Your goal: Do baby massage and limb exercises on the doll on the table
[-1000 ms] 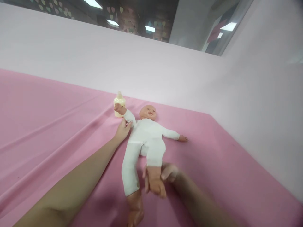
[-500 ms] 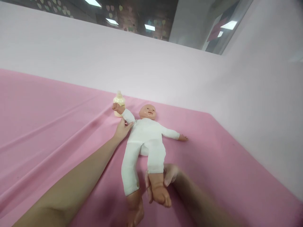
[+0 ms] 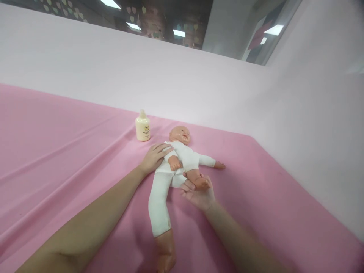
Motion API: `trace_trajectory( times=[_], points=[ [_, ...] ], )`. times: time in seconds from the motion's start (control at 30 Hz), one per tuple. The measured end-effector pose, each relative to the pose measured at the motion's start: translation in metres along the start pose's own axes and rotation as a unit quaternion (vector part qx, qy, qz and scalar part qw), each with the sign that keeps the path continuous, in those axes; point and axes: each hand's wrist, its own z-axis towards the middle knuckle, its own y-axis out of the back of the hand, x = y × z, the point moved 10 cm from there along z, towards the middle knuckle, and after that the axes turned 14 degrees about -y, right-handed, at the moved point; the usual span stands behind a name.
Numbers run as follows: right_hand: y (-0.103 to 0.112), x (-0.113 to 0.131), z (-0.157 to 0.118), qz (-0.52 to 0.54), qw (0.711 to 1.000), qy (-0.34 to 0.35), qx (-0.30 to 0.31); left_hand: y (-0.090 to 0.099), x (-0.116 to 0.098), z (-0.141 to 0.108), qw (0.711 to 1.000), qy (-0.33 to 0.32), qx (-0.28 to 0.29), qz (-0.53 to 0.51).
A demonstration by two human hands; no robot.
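Gripping the doll by one bare ankle: right hand, cupped from below, fingers curled on one side, thumb on the other, foot sticking out over the palm. That leg is folded up toward the belly. Left hand palm down on the doll's side and upper sleeve, fingers fairly straight; thumb hidden, so can't tell if it's closed round anything. Sleeved arm under those fingers lies bent across the torso, its small fist over the belly.

Doll location: on its back on the pink sheet, mid-frame, head toward the white wall. Other arm out to frame right, other leg stretched toward camera.

One container: pale-yellow bottle, upright on the sheet near the wall, frame left of the doll's head, apart from both hands. Narrow top fitting in place, paler than the body. Dark print on front, too small to read. Fill level and contents: can't tell, nor whether the yellow is bottle or liquid.
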Motion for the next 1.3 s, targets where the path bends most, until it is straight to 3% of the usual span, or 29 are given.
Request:
trace_trajectory(
  times=[0.5,1.1,1.3],
  points=[
    [0.01,0.0,0.003,0.02,0.999,-0.003,-0.032,-0.002,-0.001,-0.001,0.999,-0.011,0.005,0.03],
    [-0.015,-0.01,-0.002,-0.013,0.997,-0.044,0.059,-0.001,-0.003,0.001,1.0,-0.013,0.006,0.022],
    [-0.002,-0.005,0.002,0.028,0.999,-0.027,0.018,-0.003,-0.004,-0.001,0.998,-0.04,-0.004,0.047]
  ],
)
